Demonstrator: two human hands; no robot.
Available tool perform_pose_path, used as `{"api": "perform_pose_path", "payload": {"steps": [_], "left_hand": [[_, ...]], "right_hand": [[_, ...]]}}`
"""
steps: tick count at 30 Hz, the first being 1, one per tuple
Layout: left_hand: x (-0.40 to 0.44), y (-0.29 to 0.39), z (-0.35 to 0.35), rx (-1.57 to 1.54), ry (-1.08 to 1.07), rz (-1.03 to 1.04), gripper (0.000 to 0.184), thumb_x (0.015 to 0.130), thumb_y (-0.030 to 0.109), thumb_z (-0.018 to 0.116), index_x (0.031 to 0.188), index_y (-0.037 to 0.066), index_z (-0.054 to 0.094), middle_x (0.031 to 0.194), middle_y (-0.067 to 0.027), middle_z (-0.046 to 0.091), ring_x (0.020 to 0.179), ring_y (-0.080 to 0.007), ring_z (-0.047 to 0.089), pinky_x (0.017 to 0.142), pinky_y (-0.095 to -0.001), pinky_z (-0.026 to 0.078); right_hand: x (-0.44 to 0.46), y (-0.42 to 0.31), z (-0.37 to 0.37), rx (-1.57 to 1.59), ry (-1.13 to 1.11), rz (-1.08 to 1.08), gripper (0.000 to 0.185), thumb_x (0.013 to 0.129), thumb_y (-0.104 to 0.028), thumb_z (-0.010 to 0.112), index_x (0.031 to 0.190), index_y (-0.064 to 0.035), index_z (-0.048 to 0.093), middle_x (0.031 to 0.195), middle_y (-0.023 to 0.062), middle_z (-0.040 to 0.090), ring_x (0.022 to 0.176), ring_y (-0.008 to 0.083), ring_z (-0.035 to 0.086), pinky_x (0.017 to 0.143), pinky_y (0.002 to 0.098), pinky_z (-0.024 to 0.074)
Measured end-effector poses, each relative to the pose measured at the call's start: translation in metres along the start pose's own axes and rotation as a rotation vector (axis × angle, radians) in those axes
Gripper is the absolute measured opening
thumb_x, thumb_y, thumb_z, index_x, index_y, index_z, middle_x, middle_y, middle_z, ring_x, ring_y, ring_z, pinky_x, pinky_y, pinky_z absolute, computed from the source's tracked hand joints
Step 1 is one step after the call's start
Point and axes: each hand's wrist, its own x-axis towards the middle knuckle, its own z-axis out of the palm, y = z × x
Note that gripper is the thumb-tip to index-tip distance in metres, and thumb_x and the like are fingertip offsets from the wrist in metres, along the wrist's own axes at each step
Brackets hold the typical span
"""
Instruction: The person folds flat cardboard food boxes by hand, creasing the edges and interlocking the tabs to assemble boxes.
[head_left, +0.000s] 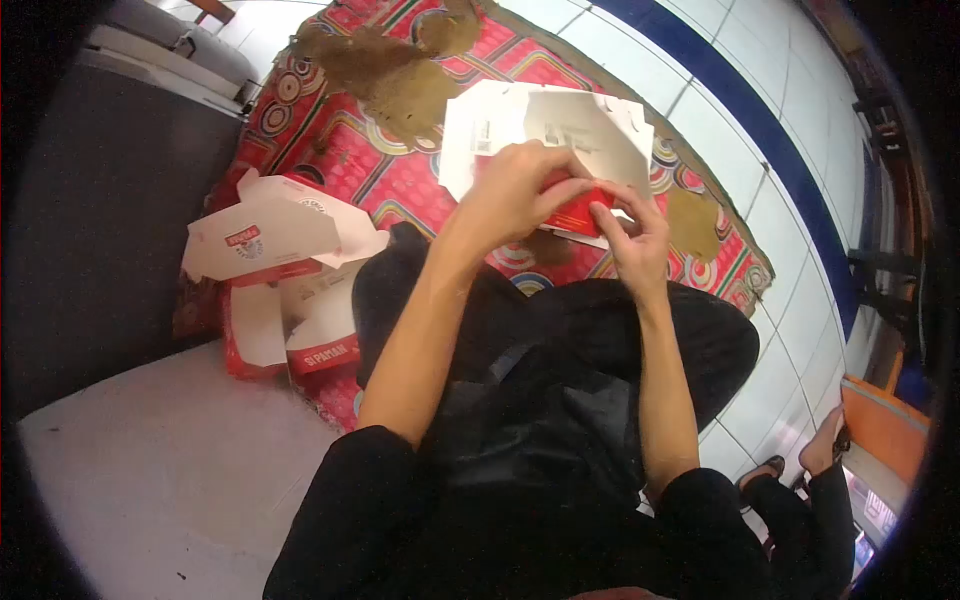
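Observation:
A white cardboard food box [500, 112] with a red printed side lies partly folded in front of my crossed legs, its lid spread out flat. My left hand [528, 188] grips the red near side, with thumb and fingers bent at the cardboard. Close by on the right, my right hand [638, 238] pinches the same red part near its corner. The fingertips of both hands almost meet there. My left hand and forearm hide part of the box's left side.
Several folded red-and-white boxes [270, 238] are piled at my left. Beneath everything is a worn red patterned mat [350, 190] with torn brown patches. A dark grey panel [120, 230] stands far left. At lower right, another person's foot [822, 445] rests on the white tiles.

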Motion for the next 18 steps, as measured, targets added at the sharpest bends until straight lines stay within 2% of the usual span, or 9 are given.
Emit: {"api": "perform_pose_path", "payload": {"steps": [4, 5, 7, 9, 10, 12, 13, 15, 18], "left_hand": [[0.004, 0.004, 0.004, 0.021, 0.052, 0.159, 0.018, 0.091, 0.023, 0.081, 0.097, 0.006, 0.079, 0.086, -0.0180, 0.075, 0.086, -0.0368, 0.072, 0.080, -0.0461, 0.055], [0.001, 0.007, 0.002, 0.016, 0.055, 0.184, 0.019, 0.090, 0.025, 0.082, 0.097, 0.007, 0.079, 0.086, -0.0178, 0.075, 0.087, -0.0374, 0.072, 0.081, -0.0462, 0.055], [-0.002, 0.000, 0.007, 0.071, 0.113, 0.283, 0.024, 0.087, 0.029, 0.084, 0.099, 0.009, 0.079, 0.086, -0.0181, 0.074, 0.086, -0.0383, 0.072, 0.082, -0.0462, 0.056], [-0.005, -0.002, 0.005, 0.192, 0.018, 0.206, 0.032, 0.087, 0.038, 0.084, 0.110, 0.016, 0.079, 0.096, -0.0104, 0.075, 0.097, -0.0303, 0.072, 0.088, -0.0442, 0.053], [-0.007, 0.003, 0.003, 0.213, 0.039, 0.184, 0.032, 0.087, 0.038, 0.084, 0.110, 0.016, 0.079, 0.096, -0.0104, 0.075, 0.097, -0.0303, 0.072, 0.088, -0.0442, 0.053], [-0.013, 0.015, 0.000, 0.311, 0.331, 0.423, 0.038, 0.084, 0.036, 0.085, 0.117, 0.019, 0.076, 0.104, -0.0053, 0.073, 0.104, -0.0276, 0.070, 0.092, -0.0443, 0.050], [-0.019, 0.023, -0.010, 0.327, 0.344, 0.416, 0.038, 0.084, 0.036, 0.085, 0.117, 0.019, 0.076, 0.104, -0.0053, 0.073, 0.104, -0.0276, 0.070, 0.092, -0.0443, 0.050], [-0.034, 0.040, -0.028, 0.451, 0.125, 0.331, 0.047, 0.080, 0.033, 0.085, 0.123, 0.020, 0.072, 0.109, -0.0014, 0.071, 0.107, -0.0247, 0.068, 0.095, -0.0444, 0.048], [-0.073, 0.079, -0.058, 0.659, 0.225, 0.312, 0.048, 0.080, 0.025, 0.082, 0.127, 0.018, 0.071, 0.109, 0.0004, 0.071, 0.103, -0.0193, 0.068, 0.090, -0.0403, 0.046]], "right_hand": [[-0.002, -0.004, 0.003, -0.024, 0.014, -0.070, 0.035, 0.100, -0.008, 0.075, 0.134, -0.0029, 0.072, 0.138, 0.0096, 0.062, 0.121, 0.0178, 0.067, 0.090, 0.0318, 0.0624], [-0.002, -0.009, 0.001, -0.097, -0.001, -0.044, 0.044, 0.095, -0.009, 0.080, 0.138, -0.0044, 0.070, 0.140, 0.0112, 0.061, 0.122, 0.0196, 0.067, 0.090, 0.0320, 0.0626], [-0.006, -0.009, 0.007, -0.090, -0.013, -0.218, 0.059, 0.087, -0.007, 0.086, 0.143, -0.0048, 0.066, 0.146, 0.0135, 0.059, 0.122, 0.0198, 0.067, 0.091, 0.0315, 0.0621], [-0.003, -0.002, 0.005, -0.263, -0.075, -0.275, 0.077, 0.086, 0.007, 0.083, 0.155, -0.0046, 0.051, 0.152, 0.0119, 0.058, 0.125, 0.0202, 0.066, 0.095, 0.0313, 0.0600], [0.000, -0.004, 0.008, -0.258, -0.053, -0.250, 0.079, 0.086, 0.010, 0.080, 0.157, -0.0041, 0.048, 0.157, 0.0119, 0.054, 0.125, 0.0190, 0.065, 0.096, 0.0316, 0.0594], [-0.001, -0.001, 0.004, -0.007, -0.047, -0.199, 0.080, 0.087, 0.013, 0.076, 0.158, -0.0043, 0.045, 0.159, 0.0161, 0.051, 0.123, 0.0197, 0.065, 0.097, 0.0315, 0.0591], [-0.001, 0.002, 0.006, 0.108, 0.006, -0.187, 0.082, 0.086, 0.014, 0.075, 0.160, -0.0051, 0.044, 0.159, 0.0182, 0.051, 0.122, 0.0204, 0.066, 0.096, 0.0311, 0.0597], [-0.006, -0.010, 0.007, 0.167, -0.057, -0.169, 0.083, 0.087, 0.015, 0.073, 0.161, -0.0049, 0.042, 0.161, 0.0189, 0.050, 0.123, 0.0205, 0.066, 0.097, 0.0311, 0.0590], [-0.015, -0.039, 0.022, 0.159, -0.114, -0.254, 0.082, 0.091, 0.008, 0.073, 0.165, -0.0060, 0.039, 0.162, 0.0195, 0.049, 0.123, 0.0239, 0.065, 0.101, 0.0354, 0.0563]]}}
